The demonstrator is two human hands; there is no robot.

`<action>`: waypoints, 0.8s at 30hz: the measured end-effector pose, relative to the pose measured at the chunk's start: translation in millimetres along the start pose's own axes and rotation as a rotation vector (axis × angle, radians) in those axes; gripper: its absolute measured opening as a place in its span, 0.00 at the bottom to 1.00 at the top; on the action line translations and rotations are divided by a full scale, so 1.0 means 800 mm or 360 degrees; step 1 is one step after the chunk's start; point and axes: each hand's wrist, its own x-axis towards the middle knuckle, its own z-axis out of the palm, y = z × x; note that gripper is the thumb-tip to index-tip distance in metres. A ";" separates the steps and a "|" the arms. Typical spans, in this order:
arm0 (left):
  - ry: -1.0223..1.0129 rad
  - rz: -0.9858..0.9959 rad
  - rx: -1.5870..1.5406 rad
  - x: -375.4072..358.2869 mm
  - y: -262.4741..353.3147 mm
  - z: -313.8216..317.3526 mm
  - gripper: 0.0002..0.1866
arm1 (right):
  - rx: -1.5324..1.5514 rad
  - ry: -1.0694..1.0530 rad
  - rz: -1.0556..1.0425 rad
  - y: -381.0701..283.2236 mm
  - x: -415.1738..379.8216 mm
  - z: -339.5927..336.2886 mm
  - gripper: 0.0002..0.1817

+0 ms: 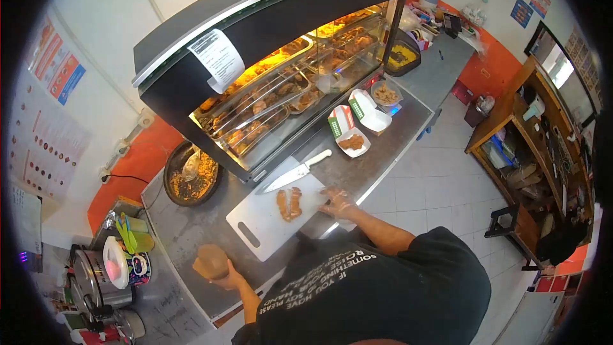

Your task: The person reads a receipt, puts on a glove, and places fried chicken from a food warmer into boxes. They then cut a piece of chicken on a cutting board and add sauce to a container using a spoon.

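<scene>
My left hand (pixel 234 278) grips the edge of a brown kraft-paper food container (pixel 211 262) at the counter's near left; its exact shape is hard to make out. My right hand (pixel 338 204), apparently in a clear plastic glove, hovers at the right edge of a white cutting board (pixel 250 207), fingers apart and holding nothing visible. Sliced browned meat (pixel 289 204) lies on the board, apart from that hand. Along the board's far edge rests a knife (pixel 297 172) with a white handle, its blade pointing left.
A heated glass display case (pixel 274 25) with trays of food borders the far side. Right of the board stand an open carton with food (pixel 350 141), another open carton (pixel 369 112) and a small tub (pixel 387 93). A dark bowl (pixel 171 182) stands left, pots (pixel 108 281) lower left.
</scene>
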 end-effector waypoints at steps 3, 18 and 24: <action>-0.0087 -0.0077 -0.0169 -0.004 0.040 -0.032 0.59 | 0.0042 0.0145 0.0090 0.000 0.003 0.019 0.36; -0.0972 0.0087 -0.1106 0.001 0.049 -0.080 0.57 | -0.0373 0.0120 -0.0336 -0.107 0.117 0.057 0.27; -0.1089 0.0267 -0.1110 -0.021 0.030 -0.100 0.55 | -0.0240 0.0105 -0.0486 -0.084 0.126 0.103 0.32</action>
